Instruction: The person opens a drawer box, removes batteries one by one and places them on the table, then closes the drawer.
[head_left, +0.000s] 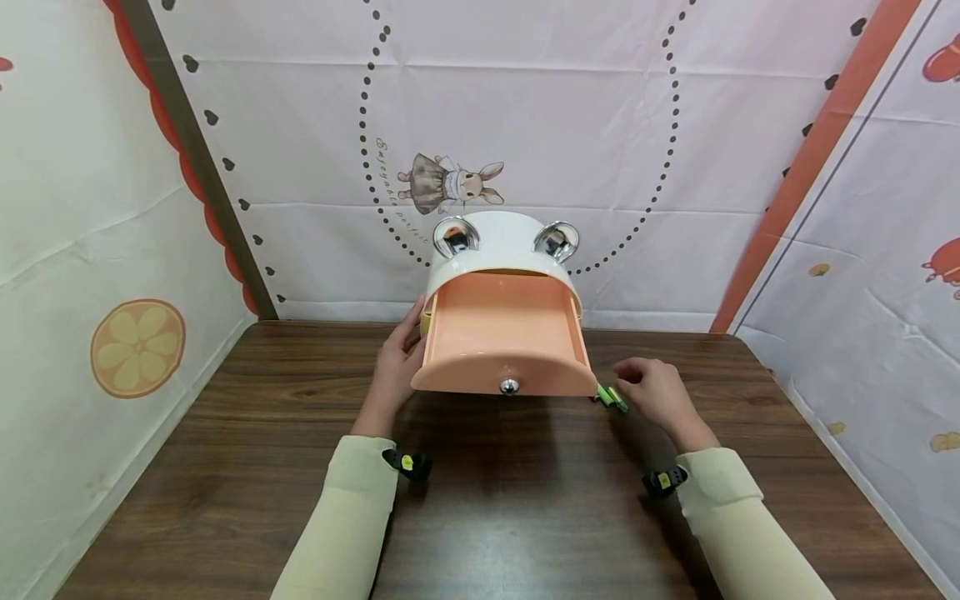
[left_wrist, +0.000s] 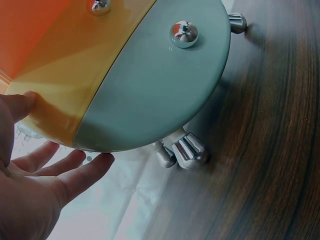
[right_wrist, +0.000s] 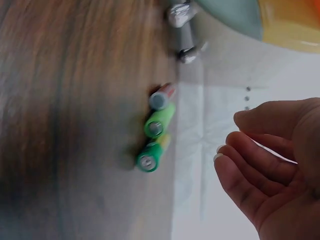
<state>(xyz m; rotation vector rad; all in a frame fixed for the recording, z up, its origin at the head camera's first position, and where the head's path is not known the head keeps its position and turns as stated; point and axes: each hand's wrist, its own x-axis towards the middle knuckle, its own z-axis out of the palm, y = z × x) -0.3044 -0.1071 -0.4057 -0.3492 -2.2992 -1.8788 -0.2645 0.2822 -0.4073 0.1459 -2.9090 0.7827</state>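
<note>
A rounded white cabinet [head_left: 504, 237] stands at the back of the table, its peach top drawer [head_left: 504, 317] pulled out and its interior bare. Beneath it, the yellow drawer [left_wrist: 70, 85] and the teal drawer [left_wrist: 150, 90] are closed. My left hand [head_left: 393, 367] rests against the cabinet's left side, thumb on the yellow front and extended fingers along the edge. To the right of the cabinet, my right hand [head_left: 660, 392] hovers with loosely bent fingers and nothing in them. Near it lie three batteries [right_wrist: 159, 122] side by side, one grey and red, one light green, one green and yellow.
Chrome legs [left_wrist: 189, 150] lift the cabinet off the brown wooden table [head_left: 495, 517]. Two chrome domes [head_left: 557, 242] stick up from its top. Printed white cloth [head_left: 525, 108] hangs close behind and along both sides of the table.
</note>
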